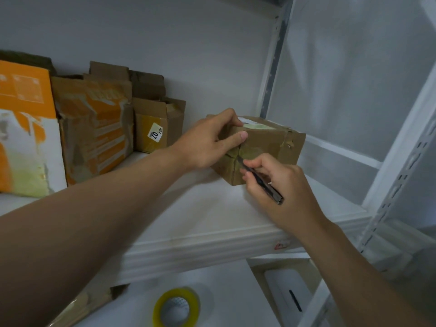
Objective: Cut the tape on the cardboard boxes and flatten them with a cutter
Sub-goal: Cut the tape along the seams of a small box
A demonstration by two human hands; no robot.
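On the white metal shelf (200, 208), the small brown taped cardboard box (271, 145) is steadied by the left hand (210, 142), fingers curled over its top, so its seam can be slit by the slim dark cutter (274, 192) pinched pen-like in the right hand (283, 185).

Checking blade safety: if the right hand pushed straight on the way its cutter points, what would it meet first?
The taped seam of the small box, where the cutter in the right hand has its tip; beyond that, probably the left hand.
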